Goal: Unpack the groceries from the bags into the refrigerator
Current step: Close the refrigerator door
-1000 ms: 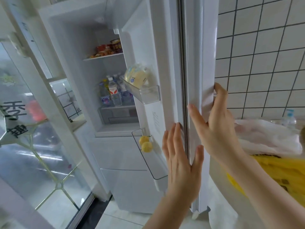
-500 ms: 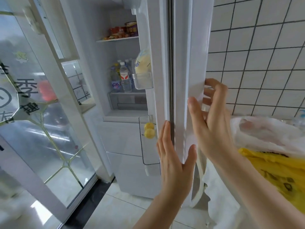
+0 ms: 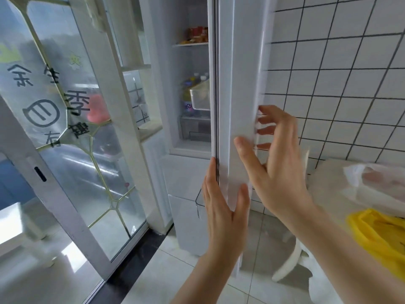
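The white refrigerator door stands edge-on in front of me, swung most of the way toward the cabinet. My left hand lies flat against its inner edge, fingers straight. My right hand is spread at the door's outer edge, fingers apart, barely touching it. Through the narrow gap I see the refrigerator interior with bottles, a door bin and red packages on an upper shelf. A white plastic bag and a yellow bag lie at the right.
A glass sliding door with printed characters stands at the left, close to the refrigerator. A white tiled wall is on the right. The bags rest on a white table. Pale floor tiles lie below.
The refrigerator door has swung further toward shut, narrowing the view of the shelves. My right hand has loosened from the door's outer edge and spread open. My left hand stays flat on the door.
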A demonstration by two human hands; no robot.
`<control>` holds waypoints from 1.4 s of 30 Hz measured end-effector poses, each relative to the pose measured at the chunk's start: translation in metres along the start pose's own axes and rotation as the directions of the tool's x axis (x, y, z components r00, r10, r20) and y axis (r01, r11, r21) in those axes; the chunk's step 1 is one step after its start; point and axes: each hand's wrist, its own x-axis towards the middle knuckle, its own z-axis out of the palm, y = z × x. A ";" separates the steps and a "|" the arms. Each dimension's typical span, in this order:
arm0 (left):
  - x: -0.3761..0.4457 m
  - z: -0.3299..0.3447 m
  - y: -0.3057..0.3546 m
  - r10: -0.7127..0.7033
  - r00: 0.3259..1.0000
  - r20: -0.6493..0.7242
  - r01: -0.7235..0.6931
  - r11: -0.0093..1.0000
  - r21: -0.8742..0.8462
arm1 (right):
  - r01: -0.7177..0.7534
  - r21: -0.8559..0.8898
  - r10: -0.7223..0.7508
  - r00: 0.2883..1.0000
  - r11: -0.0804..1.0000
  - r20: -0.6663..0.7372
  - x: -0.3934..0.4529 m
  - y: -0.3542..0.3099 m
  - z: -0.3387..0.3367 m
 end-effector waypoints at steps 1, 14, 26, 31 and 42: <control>0.006 -0.011 -0.004 -0.007 1.000 0.005 0.007 1.000 -0.004 | -0.001 -0.017 0.001 1.000 1.000 0.004 0.002 -0.004 0.012; 0.084 -0.131 -0.075 -0.071 0.987 0.143 0.071 0.997 0.004 | -0.012 -0.199 0.007 1.000 0.980 -0.024 0.025 -0.038 0.163; 0.177 -0.173 -0.149 -0.152 0.988 0.030 0.154 0.985 -0.078 | 0.044 -0.318 -0.044 0.999 0.947 0.006 0.069 -0.024 0.285; 0.226 -0.180 -0.175 -0.162 0.986 -0.043 0.155 0.980 -0.123 | 0.145 -0.363 -0.130 0.989 0.920 0.066 0.089 0.005 0.330; 0.328 -0.168 -0.256 -0.209 0.959 -0.189 0.187 0.974 -0.131 | 0.420 -0.446 -0.330 0.905 0.790 0.267 0.138 0.094 0.405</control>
